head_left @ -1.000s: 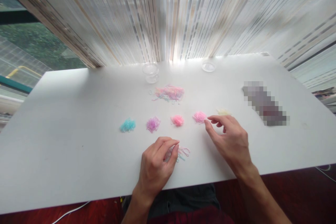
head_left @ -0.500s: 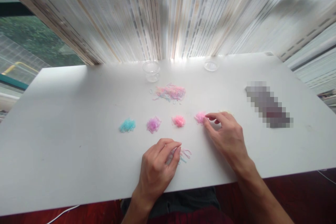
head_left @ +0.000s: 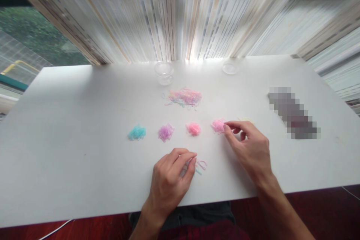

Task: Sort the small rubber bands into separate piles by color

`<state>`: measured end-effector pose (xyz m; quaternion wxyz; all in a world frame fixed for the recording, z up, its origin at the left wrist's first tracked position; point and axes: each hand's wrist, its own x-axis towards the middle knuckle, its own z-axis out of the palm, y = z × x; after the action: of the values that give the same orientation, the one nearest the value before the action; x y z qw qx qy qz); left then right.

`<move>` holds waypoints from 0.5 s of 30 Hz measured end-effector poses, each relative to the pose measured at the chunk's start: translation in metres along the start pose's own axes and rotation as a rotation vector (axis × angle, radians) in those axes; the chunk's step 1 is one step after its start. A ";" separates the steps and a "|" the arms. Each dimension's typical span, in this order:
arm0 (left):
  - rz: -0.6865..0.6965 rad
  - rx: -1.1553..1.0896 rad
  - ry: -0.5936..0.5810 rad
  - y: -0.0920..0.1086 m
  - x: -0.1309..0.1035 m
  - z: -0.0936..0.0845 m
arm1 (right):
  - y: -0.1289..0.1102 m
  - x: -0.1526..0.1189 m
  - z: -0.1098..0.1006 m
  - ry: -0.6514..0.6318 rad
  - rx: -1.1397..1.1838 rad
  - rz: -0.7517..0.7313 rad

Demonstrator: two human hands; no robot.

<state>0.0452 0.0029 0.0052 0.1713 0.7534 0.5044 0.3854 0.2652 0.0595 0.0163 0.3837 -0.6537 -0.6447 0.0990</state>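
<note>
Your left hand (head_left: 172,177): fingers narrow, hold unclear; near thin pastel loops (head_left: 202,165)
Your right hand (head_left: 251,149): likewise; at light-pink loop heap (head_left: 218,125)

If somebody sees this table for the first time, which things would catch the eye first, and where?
Probably the bright colours: across the middle of the white table lie, from left to right, a turquoise pile, a purple pile, a coral pile and a pink pile. Behind them lies a larger mixed-colour pile. The right hand is at the pink pile, the left hand nearer the table's front edge.
</note>
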 end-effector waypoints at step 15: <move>0.001 0.009 -0.021 0.001 0.002 -0.001 | -0.044 -0.016 0.025 -0.084 0.147 -0.096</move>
<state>0.0458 0.0038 0.0070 0.1731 0.7585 0.5038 0.3754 0.2135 0.0489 0.0205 0.4074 -0.5875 -0.6818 0.1549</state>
